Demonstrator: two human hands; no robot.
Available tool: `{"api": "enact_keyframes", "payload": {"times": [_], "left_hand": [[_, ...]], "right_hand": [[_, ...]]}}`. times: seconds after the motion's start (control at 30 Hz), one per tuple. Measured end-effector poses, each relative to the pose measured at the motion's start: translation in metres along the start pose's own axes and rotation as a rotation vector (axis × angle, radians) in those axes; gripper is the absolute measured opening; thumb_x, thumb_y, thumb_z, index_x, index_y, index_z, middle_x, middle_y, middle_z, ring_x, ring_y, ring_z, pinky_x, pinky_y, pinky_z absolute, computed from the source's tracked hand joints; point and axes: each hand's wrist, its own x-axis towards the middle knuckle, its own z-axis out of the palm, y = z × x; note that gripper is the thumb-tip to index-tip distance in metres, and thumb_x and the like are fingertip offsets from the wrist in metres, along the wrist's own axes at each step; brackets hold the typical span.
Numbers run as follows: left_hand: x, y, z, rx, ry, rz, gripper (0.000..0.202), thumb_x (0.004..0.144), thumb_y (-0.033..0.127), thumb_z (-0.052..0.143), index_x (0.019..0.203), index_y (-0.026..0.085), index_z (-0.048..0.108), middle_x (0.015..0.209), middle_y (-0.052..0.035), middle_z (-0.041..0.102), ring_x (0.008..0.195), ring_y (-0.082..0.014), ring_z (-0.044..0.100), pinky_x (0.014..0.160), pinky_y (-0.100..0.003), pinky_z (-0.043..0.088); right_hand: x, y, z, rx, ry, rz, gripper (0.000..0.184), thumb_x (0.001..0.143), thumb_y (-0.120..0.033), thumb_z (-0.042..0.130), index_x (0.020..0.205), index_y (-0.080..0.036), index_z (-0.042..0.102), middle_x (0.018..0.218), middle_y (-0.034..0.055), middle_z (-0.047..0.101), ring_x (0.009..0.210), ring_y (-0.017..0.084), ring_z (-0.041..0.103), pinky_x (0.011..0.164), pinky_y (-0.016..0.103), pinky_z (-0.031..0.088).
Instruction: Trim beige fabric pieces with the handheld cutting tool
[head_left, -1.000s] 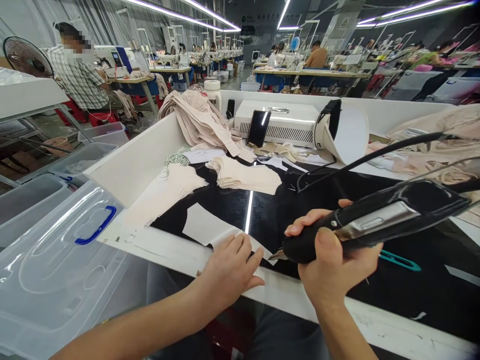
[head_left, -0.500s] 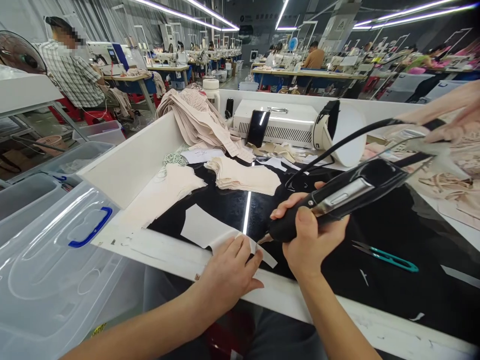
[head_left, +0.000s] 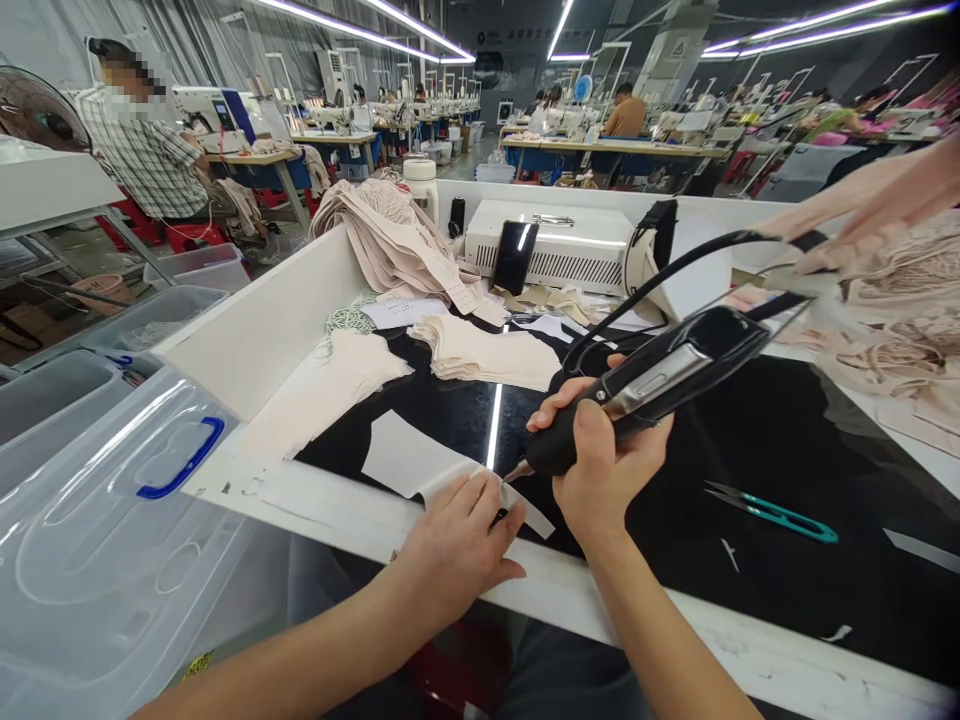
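A white piece of fabric [head_left: 405, 458] lies at lower centre on the black tabletop [head_left: 697, 590], its long axis sloping from left down to the right, its narrow end pointing lower right. It is pressed by the left hand [head_left: 459, 545], fingers together; whether fabric is pinched cannot be told. A black handheld tool [head_left: 675, 375] is clamped in the right hand's [head_left: 611, 465] wrapped fingers, its long axis rising rightward, its tip pointed lower left at the fabric. Teal snips [head_left: 787, 518] are seen at lower right, a beige stack [head_left: 487, 355] above centre.
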Motion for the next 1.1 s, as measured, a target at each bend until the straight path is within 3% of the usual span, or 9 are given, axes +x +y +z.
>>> {"api": "enact_keyframes", "payload": {"times": [0.13,0.23,0.43,0.63,0.87,1.1], "left_hand": [[0.000,-0.007,-0.006,-0.053,0.034,0.031,0.072,0.092,0.057,0.094,0.142,0.013,0.067,0.138,-0.0217,0.074,0.132,-0.0365,0.074,0.118,-0.052,0.061],[0.001,-0.014,-0.014,-0.113,0.040,0.040,0.060,0.098,0.051,0.089,0.140,0.014,0.068,0.138,-0.0184,0.074,0.132,-0.0333,0.074,0.120,-0.051,0.059],[-0.002,-0.015,-0.028,-0.165,0.026,-0.053,0.051,0.107,0.046,0.081,0.145,0.015,0.065,0.131,-0.0146,0.076,0.121,-0.0310,0.076,0.110,-0.045,0.065],[-0.008,-0.010,-0.027,-0.145,-0.022,-0.087,0.046,0.107,0.044,0.081,0.142,0.017,0.069,0.140,-0.0178,0.073,0.129,-0.0327,0.073,0.113,-0.048,0.063],[-0.010,-0.010,-0.023,-0.129,0.018,-0.073,0.059,0.096,0.047,0.093,0.140,0.017,0.070,0.138,-0.0171,0.073,0.129,-0.0341,0.074,0.114,-0.050,0.064],[-0.012,-0.009,-0.018,-0.174,0.010,-0.102,0.056,0.097,0.046,0.092,0.140,0.019,0.069,0.140,-0.0181,0.071,0.132,-0.0344,0.072,0.115,-0.052,0.063]], "right_hand": [[-0.001,-0.001,-0.001,-0.041,0.009,-0.016,0.036,0.095,-0.027,0.081,0.125,-0.028,0.061,0.084,-0.0096,0.074,0.057,0.012,0.068,0.059,0.031,0.061],[-0.005,-0.003,-0.001,-0.053,0.021,-0.018,0.039,0.094,-0.031,0.084,0.126,-0.028,0.060,0.084,-0.0095,0.074,0.057,0.013,0.068,0.060,0.032,0.061],[-0.014,-0.010,-0.002,-0.085,0.039,-0.019,0.043,0.095,-0.035,0.087,0.126,-0.027,0.059,0.084,-0.0088,0.075,0.058,0.013,0.069,0.064,0.034,0.061],[-0.019,-0.015,-0.002,-0.084,0.053,-0.025,0.049,0.093,-0.034,0.089,0.130,-0.027,0.059,0.085,-0.0073,0.076,0.057,0.014,0.070,0.063,0.036,0.063],[-0.011,-0.013,0.002,-0.046,0.069,-0.016,0.049,0.090,-0.041,0.092,0.126,-0.027,0.061,0.083,-0.0074,0.076,0.055,0.014,0.069,0.057,0.032,0.062],[-0.005,-0.005,0.012,-0.026,0.057,-0.006,0.049,0.089,-0.041,0.089,0.126,-0.028,0.061,0.082,-0.0083,0.073,0.054,0.014,0.067,0.056,0.033,0.060]]}}
